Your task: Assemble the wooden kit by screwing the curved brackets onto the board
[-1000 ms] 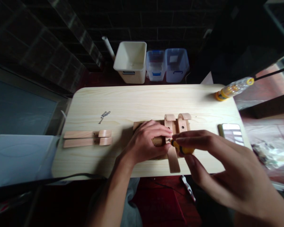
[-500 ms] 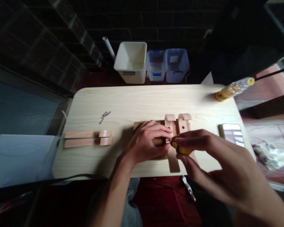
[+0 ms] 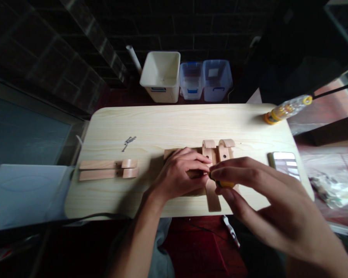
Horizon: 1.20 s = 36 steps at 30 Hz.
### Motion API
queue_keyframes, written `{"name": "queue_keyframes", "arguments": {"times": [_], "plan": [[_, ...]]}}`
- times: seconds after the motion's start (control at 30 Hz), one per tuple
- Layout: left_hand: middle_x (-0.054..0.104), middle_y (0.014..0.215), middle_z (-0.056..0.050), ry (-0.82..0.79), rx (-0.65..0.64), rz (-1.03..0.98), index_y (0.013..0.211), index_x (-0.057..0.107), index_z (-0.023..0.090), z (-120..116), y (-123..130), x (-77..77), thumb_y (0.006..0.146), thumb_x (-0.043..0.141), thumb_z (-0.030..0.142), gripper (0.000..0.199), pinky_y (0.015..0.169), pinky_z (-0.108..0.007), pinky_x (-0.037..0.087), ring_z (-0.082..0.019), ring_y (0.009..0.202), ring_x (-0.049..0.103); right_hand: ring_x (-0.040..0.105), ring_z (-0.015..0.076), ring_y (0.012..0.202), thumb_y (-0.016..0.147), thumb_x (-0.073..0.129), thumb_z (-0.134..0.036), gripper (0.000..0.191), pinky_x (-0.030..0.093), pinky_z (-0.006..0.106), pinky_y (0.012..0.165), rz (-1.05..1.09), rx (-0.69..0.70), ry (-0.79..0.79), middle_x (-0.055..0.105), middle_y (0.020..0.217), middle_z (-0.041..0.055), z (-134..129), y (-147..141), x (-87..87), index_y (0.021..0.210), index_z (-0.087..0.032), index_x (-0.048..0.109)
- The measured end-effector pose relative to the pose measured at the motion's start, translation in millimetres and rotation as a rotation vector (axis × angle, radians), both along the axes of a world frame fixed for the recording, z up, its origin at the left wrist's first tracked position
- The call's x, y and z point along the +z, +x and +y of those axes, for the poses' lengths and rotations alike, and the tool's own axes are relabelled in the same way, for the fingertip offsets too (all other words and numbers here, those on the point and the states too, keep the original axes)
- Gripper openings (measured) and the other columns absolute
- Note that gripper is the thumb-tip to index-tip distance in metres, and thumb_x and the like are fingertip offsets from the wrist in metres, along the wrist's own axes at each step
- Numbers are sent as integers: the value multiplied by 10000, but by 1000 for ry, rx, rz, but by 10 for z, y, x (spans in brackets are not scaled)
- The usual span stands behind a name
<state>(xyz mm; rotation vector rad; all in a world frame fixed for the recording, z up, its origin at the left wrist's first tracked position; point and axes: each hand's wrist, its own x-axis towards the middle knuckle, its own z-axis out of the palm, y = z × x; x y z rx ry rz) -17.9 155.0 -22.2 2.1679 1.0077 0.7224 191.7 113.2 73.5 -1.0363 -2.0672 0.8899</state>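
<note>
My right hand (image 3: 258, 193) grips a short yellow-and-black screwdriver (image 3: 226, 184) between thumb and fingers. Its tip points at a hooked wooden piece (image 3: 213, 197) and is covered by fingertips. Resting over a brown wooden board (image 3: 170, 153), my left hand (image 3: 181, 172) has its thumb and fingers closed on this piece, close to the screwdriver tip. Beside it on the board lies a second wooden hook (image 3: 224, 148), with a dark hole near its curved end and its lower part behind my right hand.
Two more wooden hooks (image 3: 98, 165) lie at the left of the table (image 3: 174, 119). Several screws (image 3: 128, 142) are in a small pile behind them. A phone (image 3: 284, 164) and a clear bottle-shaped container with a yellow base (image 3: 287, 110) stand right. Plastic bins (image 3: 162, 94) sit beyond the table.
The fingers of my right hand have shifted around the screwdriver handle, and less of its yellow side shows. My left hand and the wooden pieces stay in place.
</note>
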Motion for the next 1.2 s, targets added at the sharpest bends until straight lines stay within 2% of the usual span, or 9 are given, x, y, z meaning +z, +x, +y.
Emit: {"name": "queue_keyframes", "arguments": {"times": [0.17, 0.37, 0.67, 0.9, 1.2], "plan": [[761, 1077, -4, -25, -5, -6, 911, 765, 231, 1, -10, 11, 866, 696, 241, 83, 949, -352, 456, -188, 973, 638, 699, 256, 1099, 906, 604, -134, 337, 621, 332, 868, -29, 39, -29, 711, 1210, 90, 1, 31, 37, 1219, -236, 677], [761, 1093, -19, -5, -7, 13, 918, 767, 228, 2, -11, -26, 878, 688, 273, 100, 949, -361, 463, -196, 982, 641, 712, 232, 1058, 905, 641, -138, 310, 627, 292, 794, 16, 23, -37, 722, 1185, 82, 2, 58, -29, 1197, -241, 666], [759, 1098, -2, -5, -8, 21, 922, 776, 249, 0, -10, -40, 874, 697, 263, 93, 960, -368, 468, -193, 977, 636, 717, 234, 1029, 891, 693, -170, 236, 621, 306, 808, 59, 12, -32, 731, 1128, 81, 40, 59, -80, 1115, -240, 672], [756, 1111, -7, -39, -18, 17, 947, 781, 246, 5, -24, 1, 908, 665, 296, 133, 971, -370, 454, -195, 991, 632, 710, 240, 1061, 899, 665, -169, 285, 618, 309, 846, 16, 29, -61, 728, 1169, 93, -4, 11, -30, 1178, -225, 672], [759, 1107, -20, -48, -13, 8, 908, 783, 235, 8, -15, -2, 914, 655, 313, 150, 979, -379, 461, -204, 990, 628, 717, 248, 1059, 903, 632, -133, 357, 629, 327, 838, -2, 25, -1, 727, 1181, 83, -8, 28, 6, 1239, -250, 659]]}}
